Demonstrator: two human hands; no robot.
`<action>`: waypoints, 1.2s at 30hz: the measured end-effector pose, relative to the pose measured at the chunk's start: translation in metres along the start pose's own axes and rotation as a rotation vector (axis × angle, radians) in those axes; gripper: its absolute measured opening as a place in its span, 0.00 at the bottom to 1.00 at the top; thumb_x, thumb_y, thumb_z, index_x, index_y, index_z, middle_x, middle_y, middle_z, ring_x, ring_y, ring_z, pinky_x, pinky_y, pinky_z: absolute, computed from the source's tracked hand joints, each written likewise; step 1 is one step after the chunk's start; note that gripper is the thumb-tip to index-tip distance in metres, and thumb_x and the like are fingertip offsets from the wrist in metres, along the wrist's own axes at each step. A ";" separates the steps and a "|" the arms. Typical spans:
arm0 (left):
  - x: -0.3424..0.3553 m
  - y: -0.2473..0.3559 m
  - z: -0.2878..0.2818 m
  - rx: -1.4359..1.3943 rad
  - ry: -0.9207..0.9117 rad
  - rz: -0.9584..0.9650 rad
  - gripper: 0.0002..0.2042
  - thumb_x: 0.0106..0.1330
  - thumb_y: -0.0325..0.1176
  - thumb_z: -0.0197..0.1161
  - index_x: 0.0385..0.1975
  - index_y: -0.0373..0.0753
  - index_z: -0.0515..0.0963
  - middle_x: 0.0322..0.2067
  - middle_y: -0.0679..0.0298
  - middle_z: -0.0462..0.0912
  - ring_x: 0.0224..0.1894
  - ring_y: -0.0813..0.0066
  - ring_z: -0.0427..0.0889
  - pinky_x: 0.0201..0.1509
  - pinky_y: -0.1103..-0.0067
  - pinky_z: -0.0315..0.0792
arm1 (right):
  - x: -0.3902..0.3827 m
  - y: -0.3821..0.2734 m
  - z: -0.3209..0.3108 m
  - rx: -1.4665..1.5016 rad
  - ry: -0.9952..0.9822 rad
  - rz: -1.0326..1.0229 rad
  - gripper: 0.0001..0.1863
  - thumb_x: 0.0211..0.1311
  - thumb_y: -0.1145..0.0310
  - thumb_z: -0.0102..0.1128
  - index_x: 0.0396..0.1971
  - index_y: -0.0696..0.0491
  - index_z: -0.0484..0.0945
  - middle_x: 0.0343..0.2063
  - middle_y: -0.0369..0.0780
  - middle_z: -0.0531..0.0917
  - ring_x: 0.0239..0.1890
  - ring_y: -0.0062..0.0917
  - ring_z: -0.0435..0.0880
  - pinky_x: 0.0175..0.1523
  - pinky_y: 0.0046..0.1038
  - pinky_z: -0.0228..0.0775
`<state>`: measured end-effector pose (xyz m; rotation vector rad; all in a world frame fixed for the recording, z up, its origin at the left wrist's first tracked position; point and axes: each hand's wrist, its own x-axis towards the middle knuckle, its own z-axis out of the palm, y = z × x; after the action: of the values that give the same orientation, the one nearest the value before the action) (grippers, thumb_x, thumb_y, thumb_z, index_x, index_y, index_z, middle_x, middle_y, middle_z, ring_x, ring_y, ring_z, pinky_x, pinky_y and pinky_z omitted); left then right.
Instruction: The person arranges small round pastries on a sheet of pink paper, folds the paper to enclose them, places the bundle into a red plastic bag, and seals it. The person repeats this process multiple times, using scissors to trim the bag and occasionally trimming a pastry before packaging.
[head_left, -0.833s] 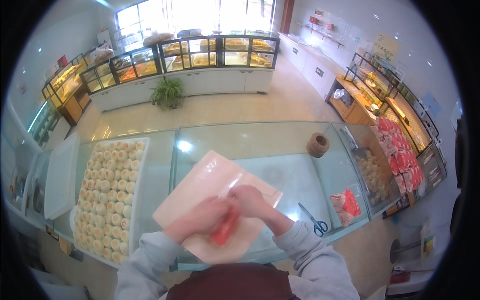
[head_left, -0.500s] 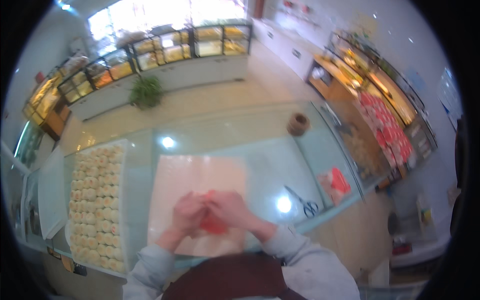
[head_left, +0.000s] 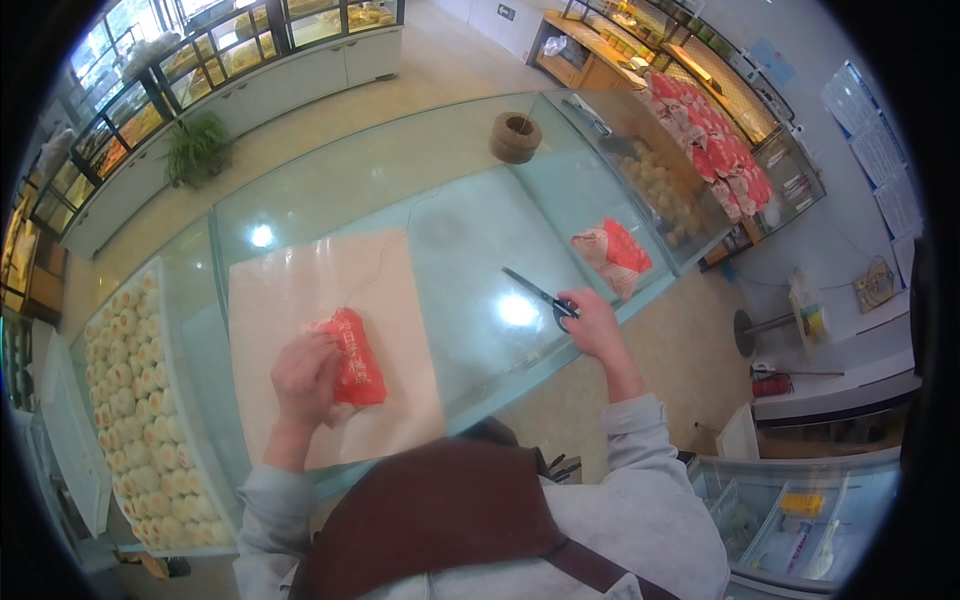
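Observation:
A red paper package (head_left: 360, 365) lies on a sheet of pale pink paper (head_left: 410, 350) on the glass counter. My left hand (head_left: 305, 375) is closed on the package's upper left side, its fingertips pinched at the top. Thin string (head_left: 380, 262) runs from there up over the paper. At the right, my right hand (head_left: 597, 325) has its fingers on the handles of dark scissors (head_left: 540, 288), whose blades point up and left. Whether the blades rest on the glass I cannot tell.
Left of the paper, a white tray (head_left: 222, 500) bears rows of round pale pastries (head_left: 140, 410). A brown twine spool (head_left: 515, 138) stands at the counter's far side. Another red-and-white wrapper (head_left: 612, 255) lies beyond my right hand, near a bin of brown pieces (head_left: 655, 185).
My right hand has left the package and moved right to the scissors. My left hand stays on the package. The whole view has swung to the right and down.

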<state>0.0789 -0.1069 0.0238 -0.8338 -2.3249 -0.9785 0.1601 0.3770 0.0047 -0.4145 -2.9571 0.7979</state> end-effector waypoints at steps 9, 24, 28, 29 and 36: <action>-0.004 -0.006 0.003 -0.018 0.033 0.018 0.06 0.61 0.21 0.74 0.36 0.35 0.87 0.38 0.58 0.91 0.38 0.56 0.87 0.44 0.65 0.82 | 0.020 -0.021 -0.003 -0.056 -0.306 0.094 0.19 0.59 0.64 0.75 0.47 0.56 0.83 0.34 0.47 0.91 0.31 0.33 0.89 0.40 0.36 0.81; -0.001 -0.004 0.000 -0.008 0.031 0.011 0.07 0.60 0.20 0.74 0.37 0.34 0.85 0.38 0.56 0.89 0.38 0.56 0.88 0.41 0.66 0.83 | 0.037 -0.216 0.072 0.754 -1.015 -0.310 0.20 0.76 0.64 0.65 0.61 0.55 0.74 0.32 0.33 0.84 0.30 0.15 0.77 0.37 0.24 0.70; 0.002 0.008 -0.006 0.087 0.032 -0.032 0.06 0.61 0.21 0.74 0.34 0.35 0.84 0.38 0.57 0.89 0.38 0.56 0.87 0.39 0.65 0.81 | 0.040 -0.212 0.084 0.604 -0.744 -0.277 0.16 0.72 0.63 0.68 0.55 0.53 0.80 0.31 0.38 0.87 0.32 0.28 0.84 0.40 0.32 0.75; 0.003 0.011 -0.007 0.151 -0.004 -0.072 0.05 0.62 0.21 0.73 0.33 0.35 0.83 0.36 0.56 0.88 0.36 0.56 0.87 0.38 0.65 0.81 | 0.041 -0.208 0.086 0.461 -0.612 -0.286 0.16 0.71 0.64 0.69 0.54 0.52 0.82 0.33 0.40 0.87 0.33 0.33 0.85 0.42 0.34 0.77; 0.003 0.021 -0.015 -0.206 -0.190 -0.698 0.08 0.80 0.27 0.60 0.35 0.33 0.76 0.22 0.59 0.83 0.22 0.69 0.84 0.26 0.75 0.76 | 0.049 -0.199 0.090 0.141 -0.299 -0.404 0.18 0.62 0.67 0.72 0.52 0.49 0.87 0.43 0.46 0.82 0.38 0.40 0.88 0.47 0.39 0.82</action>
<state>0.0944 -0.1056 0.0447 -0.1612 -2.7799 -1.4890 0.0539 0.1806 0.0256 0.3310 -3.0518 1.0780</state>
